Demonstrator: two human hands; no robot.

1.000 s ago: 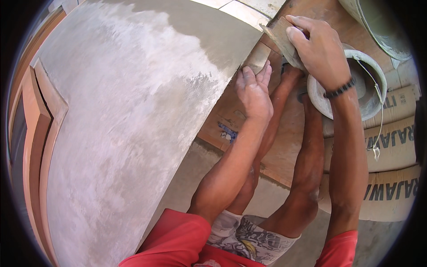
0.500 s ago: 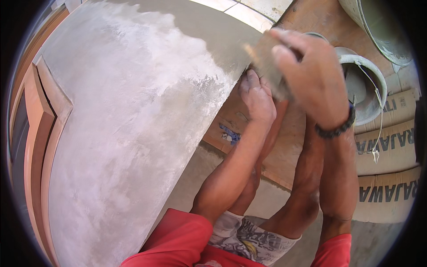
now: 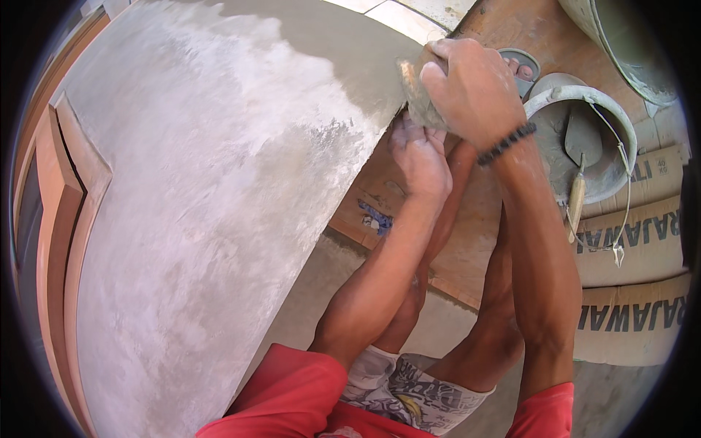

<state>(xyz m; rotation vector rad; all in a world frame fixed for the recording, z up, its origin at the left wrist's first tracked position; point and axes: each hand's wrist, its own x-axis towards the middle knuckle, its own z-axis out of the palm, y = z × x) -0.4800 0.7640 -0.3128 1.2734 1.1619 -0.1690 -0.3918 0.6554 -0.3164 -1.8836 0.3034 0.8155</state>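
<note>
My right hand (image 3: 478, 91), a dark beaded bracelet at its wrist, is closed round a grey, cement-smeared piece (image 3: 422, 95) with a yellowish patch. Its exact kind does not show. The piece is at the upper right edge of a grey plastered wall (image 3: 212, 190), where a darker damp band meets paler plaster. Just below it, my left hand (image 3: 422, 157) is by the wall's edge with its fingers bent and close together. The piece and the right hand partly cover its fingertips, so what it holds, if anything, is hidden.
At right, a mortar bucket (image 3: 626, 120) with a wire handle holds a trowel (image 3: 576, 201). A larger container (image 3: 621, 55) stands beyond it. Stacked paper sacks (image 3: 631, 314) lie below. A brown board (image 3: 467, 270) is under my legs. An orange frame (image 3: 62, 190) borders the wall's left side.
My right hand has moved a little left and up with the grey piece, uncovering the trowel in the bucket and a sandalled foot. My left hand stays almost in place.
</note>
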